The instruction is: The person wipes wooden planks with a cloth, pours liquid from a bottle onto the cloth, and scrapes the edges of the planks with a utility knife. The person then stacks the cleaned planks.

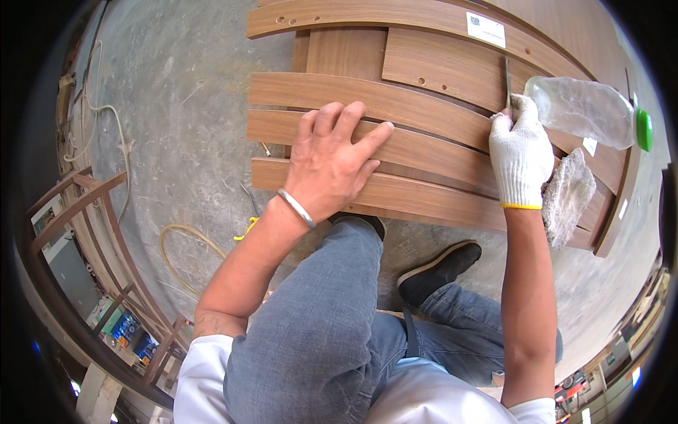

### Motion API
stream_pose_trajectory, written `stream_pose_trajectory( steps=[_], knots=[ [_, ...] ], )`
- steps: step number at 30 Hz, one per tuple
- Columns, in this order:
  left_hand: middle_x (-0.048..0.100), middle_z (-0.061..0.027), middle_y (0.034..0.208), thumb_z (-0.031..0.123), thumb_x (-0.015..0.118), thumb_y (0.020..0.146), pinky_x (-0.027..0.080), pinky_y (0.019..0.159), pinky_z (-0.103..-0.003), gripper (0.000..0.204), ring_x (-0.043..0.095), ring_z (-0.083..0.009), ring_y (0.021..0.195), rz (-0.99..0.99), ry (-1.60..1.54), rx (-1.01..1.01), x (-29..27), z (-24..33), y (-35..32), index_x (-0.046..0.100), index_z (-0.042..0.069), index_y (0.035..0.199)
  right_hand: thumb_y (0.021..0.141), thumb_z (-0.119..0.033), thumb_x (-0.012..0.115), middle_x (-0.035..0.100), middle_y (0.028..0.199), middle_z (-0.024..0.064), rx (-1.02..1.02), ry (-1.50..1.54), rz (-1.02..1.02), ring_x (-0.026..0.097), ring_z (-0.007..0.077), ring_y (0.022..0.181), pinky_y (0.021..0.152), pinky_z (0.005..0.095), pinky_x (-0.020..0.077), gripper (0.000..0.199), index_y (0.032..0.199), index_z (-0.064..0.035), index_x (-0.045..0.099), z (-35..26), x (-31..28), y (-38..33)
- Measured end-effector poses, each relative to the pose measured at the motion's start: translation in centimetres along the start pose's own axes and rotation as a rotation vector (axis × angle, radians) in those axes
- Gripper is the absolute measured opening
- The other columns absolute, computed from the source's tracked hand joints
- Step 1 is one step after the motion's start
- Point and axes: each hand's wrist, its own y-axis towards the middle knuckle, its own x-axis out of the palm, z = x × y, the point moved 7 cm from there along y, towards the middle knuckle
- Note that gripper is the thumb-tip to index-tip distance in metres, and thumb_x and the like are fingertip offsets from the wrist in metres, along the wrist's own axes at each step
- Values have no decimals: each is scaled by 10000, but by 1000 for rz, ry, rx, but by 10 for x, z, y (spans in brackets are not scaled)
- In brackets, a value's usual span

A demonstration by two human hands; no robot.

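Observation:
My bare left hand (330, 159), with a silver bangle at its wrist, lies with fingers spread on a wood-grain brown board (413, 145). My right hand (521, 159) wears a white knitted glove with a yellow cuff edge. Its fingers are closed around a thin, dark metal blade (507, 79) that points away from me over the boards; the handle is hidden in the glove. Beside the glove, a clear plastic bottle (583, 106) with a green cap lies on its side. A grey-white rag (569, 198) rests just right of my right wrist.
More brown panels (452, 60) with drilled holes lie stacked farther off, one bearing a white label (486, 28). On the grey concrete floor (191, 92) to the left run a pale hose (116, 116) and a yellowish hose (166, 247). A brown frame (106, 212) stands far left.

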Motion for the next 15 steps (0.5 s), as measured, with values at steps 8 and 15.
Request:
stream_pose_trajectory(
  steps=[8, 15],
  knots=[
    [520, -102, 1341, 165, 791, 814, 377, 1063, -462, 630, 497, -308, 1219, -30, 20, 25, 2, 12, 10, 643, 268, 1418, 958, -281, 607, 753, 896, 209, -23, -23, 11, 735, 400, 824, 751, 494, 565, 248, 1130, -113, 668, -3, -2, 3],
    [531, -99, 1317, 103, 764, 811, 384, 1049, -460, 623, 518, -301, 1189, -11, -13, 45, 6, 17, 9, 642, 223, 1409, 984, -298, 601, 761, 912, 186, -27, 10, 13, 738, 387, 838, 760, 476, 566, 226, 1096, -118, 679, 0, -1, 5]
  ],
)
